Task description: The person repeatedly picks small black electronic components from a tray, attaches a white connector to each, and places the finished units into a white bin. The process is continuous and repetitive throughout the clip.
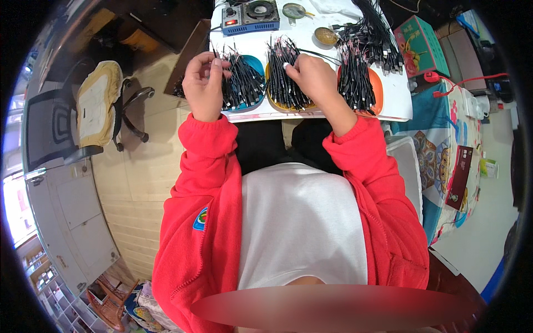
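On the white table (405, 102) lie three bundles of short black cables with thin bare wire ends toward the far side. The left bundle (241, 83) rests on a blue tray (254, 62), the middle bundle (286, 83) on a yellow one and the right bundle (355, 83) on an orange tray (377, 91). My left hand (204, 83) is raised at the left bundle's edge, its fingers pinched on a thin black cable. Over the middle bundle, my right hand (315, 77) has its fingers closed; what they hold is hidden. A black cable passes just behind it.
At the back stand a grey-and-blue electric device (250, 19) with a red switch and a small round dish (326, 36). More cables (372, 39) pile up at back right, beside a green box (420, 47). An office chair (100, 102) stands left; a cloth-covered table (438, 144) is right.
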`<state>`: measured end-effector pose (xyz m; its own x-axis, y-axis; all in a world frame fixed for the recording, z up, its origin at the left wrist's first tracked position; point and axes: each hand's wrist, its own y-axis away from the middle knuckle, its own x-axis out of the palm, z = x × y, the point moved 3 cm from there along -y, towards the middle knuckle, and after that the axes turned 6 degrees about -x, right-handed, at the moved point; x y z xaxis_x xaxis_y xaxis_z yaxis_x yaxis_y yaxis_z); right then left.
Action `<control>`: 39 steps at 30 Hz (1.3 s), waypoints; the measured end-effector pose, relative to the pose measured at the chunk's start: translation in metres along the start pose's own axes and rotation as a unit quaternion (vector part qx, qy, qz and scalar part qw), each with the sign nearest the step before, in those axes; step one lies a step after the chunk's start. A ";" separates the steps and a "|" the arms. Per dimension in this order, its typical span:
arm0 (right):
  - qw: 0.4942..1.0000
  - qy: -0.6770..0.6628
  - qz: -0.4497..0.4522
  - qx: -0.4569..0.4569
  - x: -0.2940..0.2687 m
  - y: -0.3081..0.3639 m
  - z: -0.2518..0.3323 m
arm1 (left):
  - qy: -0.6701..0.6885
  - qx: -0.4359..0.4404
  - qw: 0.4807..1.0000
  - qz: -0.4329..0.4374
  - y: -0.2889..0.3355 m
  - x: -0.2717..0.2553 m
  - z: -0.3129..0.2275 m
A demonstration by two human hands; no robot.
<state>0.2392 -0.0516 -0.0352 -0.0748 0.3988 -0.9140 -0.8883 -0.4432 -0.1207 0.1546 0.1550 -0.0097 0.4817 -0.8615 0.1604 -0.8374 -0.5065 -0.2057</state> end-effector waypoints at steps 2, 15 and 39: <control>1.000 0.023 -0.007 -0.011 0.001 -0.001 0.003 | 0.049 -0.085 0.992 0.074 0.004 0.005 -0.006; 0.950 -0.278 -0.109 -0.089 -0.053 0.052 0.044 | 0.236 -0.247 0.932 0.122 0.046 0.038 -0.016; 0.808 -0.581 0.023 -0.094 -0.077 0.066 0.022 | 0.250 -0.314 0.872 0.280 0.075 0.067 -0.024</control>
<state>0.1763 -0.0934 0.0356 -0.5781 0.8145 0.0478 -0.7958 -0.5500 -0.2535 0.1179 0.0608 0.0091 -0.0906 -0.7648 0.6379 -0.9570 0.2441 0.1568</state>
